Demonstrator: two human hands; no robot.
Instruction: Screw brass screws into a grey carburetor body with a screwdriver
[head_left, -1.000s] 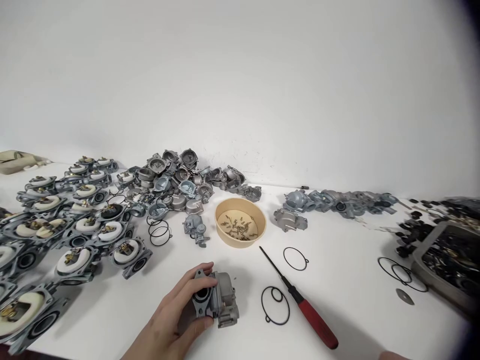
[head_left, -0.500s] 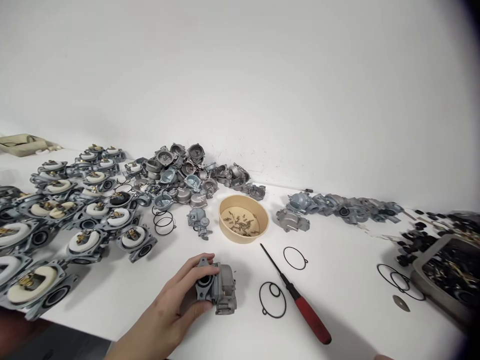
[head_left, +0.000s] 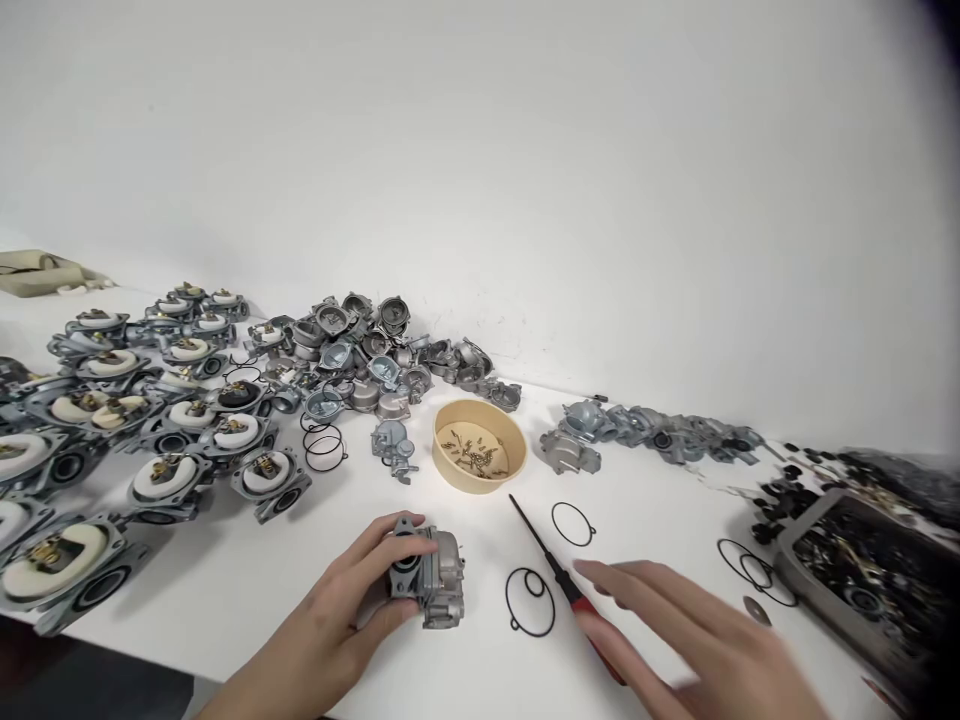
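My left hand is closed around a grey metal carburetor that lies on its side on the white table. My right hand, slightly blurred, hovers at the red handle of a screwdriver, fingers stretched out and thumb apart. The handle is partly hidden behind that hand, and whether they touch I cannot tell. Between the carburetor and the screwdriver lies a black rubber gasket ring with a smaller ring inside its loop. Another thin gasket rests beyond the screwdriver.
A beige bowl of small screws stands ahead. Carburetor bodies with white floats crowd the left, and float bowls are heaped behind. More castings line the wall at right. A metal tray of dark parts sits far right.
My right hand has come in from the lower right edge to the screwdriver handle. My left hand keeps its hold on the carburetor. The view has shifted slightly.
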